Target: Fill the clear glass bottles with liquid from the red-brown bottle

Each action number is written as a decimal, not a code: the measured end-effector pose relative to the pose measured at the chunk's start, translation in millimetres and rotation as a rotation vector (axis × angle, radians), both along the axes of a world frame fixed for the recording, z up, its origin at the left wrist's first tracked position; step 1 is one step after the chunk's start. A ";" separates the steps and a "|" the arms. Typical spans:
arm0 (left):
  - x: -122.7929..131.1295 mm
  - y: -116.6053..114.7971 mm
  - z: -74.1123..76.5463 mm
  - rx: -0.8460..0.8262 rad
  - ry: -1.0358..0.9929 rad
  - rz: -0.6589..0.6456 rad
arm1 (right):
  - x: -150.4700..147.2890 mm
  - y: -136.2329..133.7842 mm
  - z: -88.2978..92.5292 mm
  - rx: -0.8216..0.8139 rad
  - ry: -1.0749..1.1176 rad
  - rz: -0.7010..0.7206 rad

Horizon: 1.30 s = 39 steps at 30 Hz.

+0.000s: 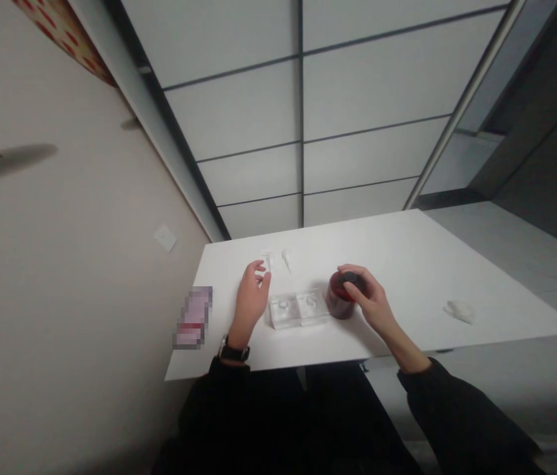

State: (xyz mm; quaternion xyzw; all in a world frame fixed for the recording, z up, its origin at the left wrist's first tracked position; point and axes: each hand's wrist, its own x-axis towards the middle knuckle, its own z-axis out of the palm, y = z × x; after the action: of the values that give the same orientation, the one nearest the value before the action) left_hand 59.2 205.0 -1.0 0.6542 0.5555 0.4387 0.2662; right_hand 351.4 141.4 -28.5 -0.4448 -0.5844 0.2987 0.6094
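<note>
My right hand (370,297) is wrapped round the dark lid of a small dark-red jar (340,297) that stands on the white table (407,264). Just left of the jar lies a clear two-well plastic case (298,309). My left hand (252,295) rests on the table beside the case's left end, fingers loosely curled and apart, holding nothing. Two small clear plastic pieces (278,258) lie beyond the left hand, close to its fingertips.
A crumpled white tissue (461,310) lies at the table's right side. A blurred pink-and-white object (193,318) sits at the table's left edge against the wall. A light switch (165,237) is on the wall. Frosted window panels stand behind the table.
</note>
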 end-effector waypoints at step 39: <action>3.4 -56.9 35.1 0.008 -0.272 -0.292 | -103.0 -75.4 6.5 0.000 -0.860 -0.029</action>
State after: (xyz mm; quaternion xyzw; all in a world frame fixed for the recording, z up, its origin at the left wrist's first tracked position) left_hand 62.6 148.1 34.1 0.6637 0.4119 0.4818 0.3970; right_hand 248.4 66.0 -22.0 -0.5370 -0.7789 0.0777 0.3145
